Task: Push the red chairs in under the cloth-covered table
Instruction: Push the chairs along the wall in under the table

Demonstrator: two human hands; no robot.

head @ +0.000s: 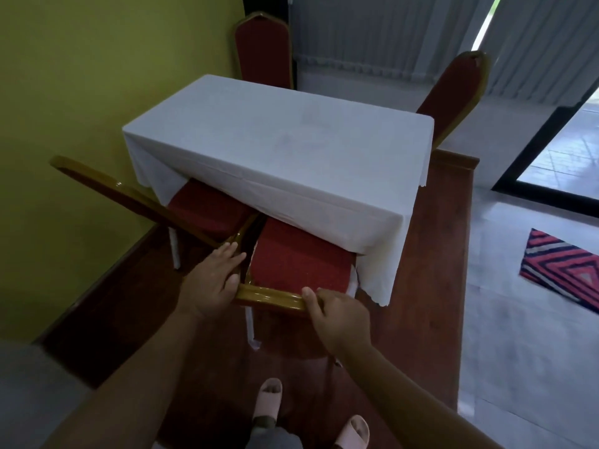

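A table under a white cloth [278,140] stands in front of me. Directly below me a red chair [298,260] with a gold frame has its seat partly under the table's near edge. My left hand [210,277] grips the left corner of its backrest top. My right hand [337,314] holds the right part of the same gold rail. A second red chair [207,209] sits to its left, seat partly under the cloth, its backrest slanting toward the wall. Two more red chairs stand beyond the table, one at the far end [262,47] and one at the right [453,92].
A yellow-green wall [81,92] runs along the left. The table stands on a red-brown raised floor [431,286] whose edge drops to grey tiles on the right. A striped red and blue mat [564,267] lies on the tiles. My sandalled feet [269,403] are below the chair.
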